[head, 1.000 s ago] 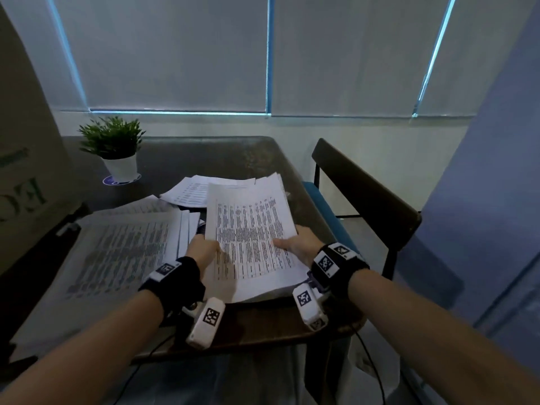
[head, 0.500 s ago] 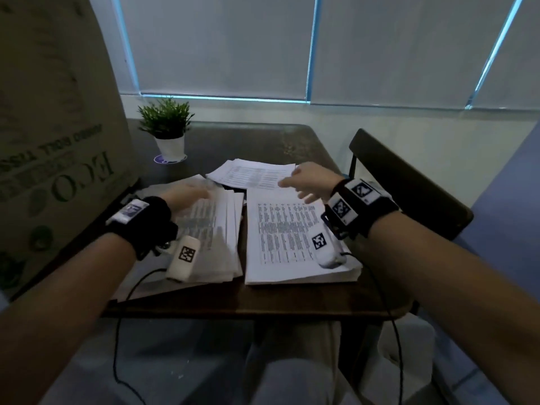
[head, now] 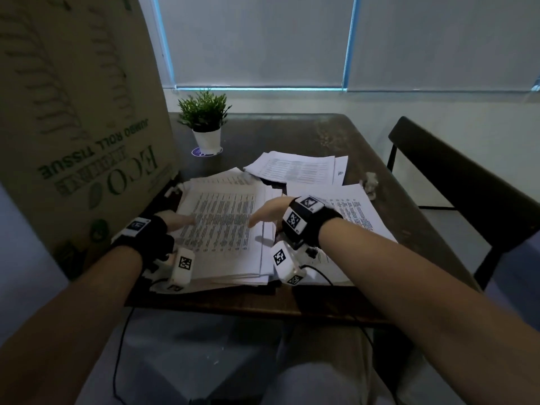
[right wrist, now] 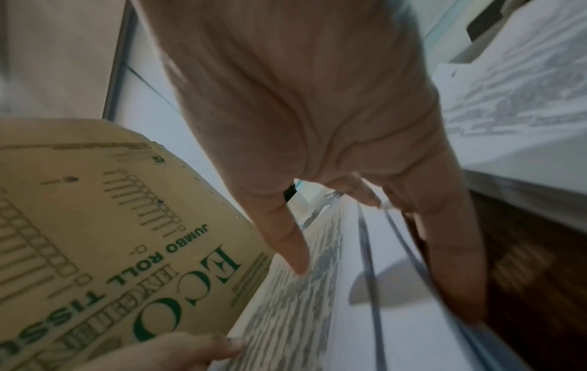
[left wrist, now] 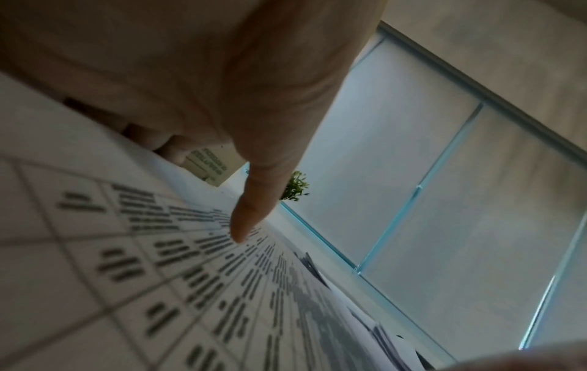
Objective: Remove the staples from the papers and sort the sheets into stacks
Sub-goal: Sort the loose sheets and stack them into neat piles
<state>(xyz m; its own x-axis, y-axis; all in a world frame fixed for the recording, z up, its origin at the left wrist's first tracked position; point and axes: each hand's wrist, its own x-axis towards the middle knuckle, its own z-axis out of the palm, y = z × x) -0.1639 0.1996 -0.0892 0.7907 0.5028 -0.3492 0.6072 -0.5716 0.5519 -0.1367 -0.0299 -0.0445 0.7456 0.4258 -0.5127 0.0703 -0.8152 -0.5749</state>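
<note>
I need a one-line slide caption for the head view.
Left hand and right hand rest on white printed paper stack.

Dark wooden table [head: 330, 133]. Big cardboard box [head: 76, 118] printed "JUMBO ROLL TISSUE" at left edge. Small potted plant [head: 204, 118] in white pot at back. Black chair [head: 455, 176] right. Blinds [head: 257, 39] drawn.

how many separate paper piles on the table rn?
3. Left pile by the cardboard box, under both hands. Right pile near the table's right edge, partly behind the right forearm. Far pile behind them, nearer the plant. More sheets may be hidden underneath.
</note>
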